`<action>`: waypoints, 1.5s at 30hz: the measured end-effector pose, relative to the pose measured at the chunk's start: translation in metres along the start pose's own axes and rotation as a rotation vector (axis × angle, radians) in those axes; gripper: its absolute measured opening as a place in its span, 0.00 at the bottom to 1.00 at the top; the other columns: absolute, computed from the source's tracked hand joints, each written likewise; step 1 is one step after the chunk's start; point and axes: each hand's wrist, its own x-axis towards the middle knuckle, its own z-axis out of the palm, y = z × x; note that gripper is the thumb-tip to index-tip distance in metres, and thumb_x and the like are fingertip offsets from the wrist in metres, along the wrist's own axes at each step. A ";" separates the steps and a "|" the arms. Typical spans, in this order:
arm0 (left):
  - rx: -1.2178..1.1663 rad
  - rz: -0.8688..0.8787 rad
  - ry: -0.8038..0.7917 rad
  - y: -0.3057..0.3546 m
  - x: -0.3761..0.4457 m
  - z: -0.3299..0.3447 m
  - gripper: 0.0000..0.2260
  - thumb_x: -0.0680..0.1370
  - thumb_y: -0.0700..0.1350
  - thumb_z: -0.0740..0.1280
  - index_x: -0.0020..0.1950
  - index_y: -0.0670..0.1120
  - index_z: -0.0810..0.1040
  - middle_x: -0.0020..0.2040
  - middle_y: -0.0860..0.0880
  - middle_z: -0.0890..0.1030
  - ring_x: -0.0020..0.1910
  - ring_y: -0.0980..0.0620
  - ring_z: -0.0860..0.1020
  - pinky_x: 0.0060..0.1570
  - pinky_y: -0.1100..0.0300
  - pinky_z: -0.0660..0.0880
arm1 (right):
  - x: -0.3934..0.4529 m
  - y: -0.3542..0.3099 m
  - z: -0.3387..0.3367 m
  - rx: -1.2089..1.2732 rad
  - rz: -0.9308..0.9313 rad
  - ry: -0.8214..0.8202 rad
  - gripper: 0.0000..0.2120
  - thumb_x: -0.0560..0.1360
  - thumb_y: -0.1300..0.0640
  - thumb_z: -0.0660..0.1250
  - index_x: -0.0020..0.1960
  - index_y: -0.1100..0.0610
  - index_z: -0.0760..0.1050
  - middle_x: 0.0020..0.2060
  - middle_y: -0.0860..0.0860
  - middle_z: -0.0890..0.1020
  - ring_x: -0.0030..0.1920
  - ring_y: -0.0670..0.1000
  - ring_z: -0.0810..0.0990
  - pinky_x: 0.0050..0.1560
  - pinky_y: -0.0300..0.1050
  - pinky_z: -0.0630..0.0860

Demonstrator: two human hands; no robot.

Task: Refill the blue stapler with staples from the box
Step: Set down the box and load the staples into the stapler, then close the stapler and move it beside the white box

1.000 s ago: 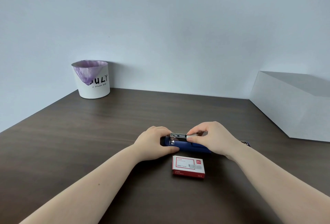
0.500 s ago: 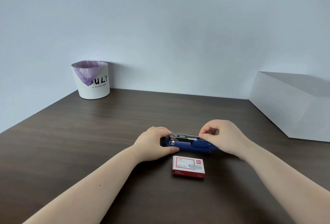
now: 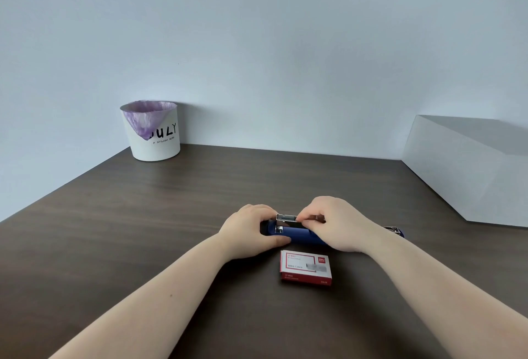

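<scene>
The blue plastic stapler point(image 3: 300, 235) is laid lengthwise on the dark wood-grain surface point(image 3: 120, 215), just beyond the staple box, with its silver metal magazine rail point(image 3: 287, 218) exposed along the top. The left end of the body is clamped by the left hand point(image 3: 250, 230), thumb on the near side and fingers curled over the far side. The right hand point(image 3: 334, 223) is closed in a pinch on the rail; whether a strip of staples is held in that pinch cannot be determined. Compared with half a second ago, the right hand has been moved leftward along the rail, from the right-hand end toward the middle, while the left hand has been kept in place. This is judged to indicate that the magazine is being worked on, in seating or sliding, and that closure of the stapler remains outstanding. The red-and-white cardboard staple box point(image 3: 306, 268) is lying flat and closed, just in front of the stapler and apart from both hands; a small red logo patch is carried at its top right corner, but the printed lines are too small to be read. At the far left, a white cylindrical bin with a purple liner point(image 3: 153, 132) bears the letters "ULY" and a blurred smaller line beneath. A plain white box point(image 3: 468, 170) stands at the far right.
</scene>
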 end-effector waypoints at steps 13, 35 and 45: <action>0.003 0.014 -0.007 -0.002 0.000 -0.002 0.18 0.67 0.62 0.69 0.50 0.52 0.78 0.53 0.56 0.80 0.55 0.53 0.73 0.56 0.51 0.73 | -0.017 0.028 -0.010 0.081 0.083 0.093 0.16 0.72 0.51 0.70 0.60 0.48 0.77 0.43 0.44 0.76 0.48 0.46 0.73 0.53 0.40 0.69; 0.000 0.009 0.013 -0.002 0.000 -0.001 0.15 0.64 0.64 0.66 0.40 0.54 0.77 0.42 0.56 0.79 0.45 0.54 0.76 0.48 0.51 0.76 | -0.035 0.049 -0.052 0.521 0.234 0.378 0.21 0.66 0.58 0.76 0.56 0.47 0.76 0.47 0.48 0.82 0.37 0.46 0.79 0.33 0.36 0.72; -0.041 -0.009 0.009 0.003 -0.001 -0.002 0.08 0.67 0.59 0.71 0.41 0.58 0.77 0.42 0.60 0.78 0.47 0.55 0.75 0.51 0.52 0.76 | -0.008 -0.006 -0.026 0.190 0.044 0.209 0.13 0.72 0.55 0.69 0.57 0.53 0.80 0.45 0.47 0.81 0.44 0.50 0.78 0.46 0.42 0.74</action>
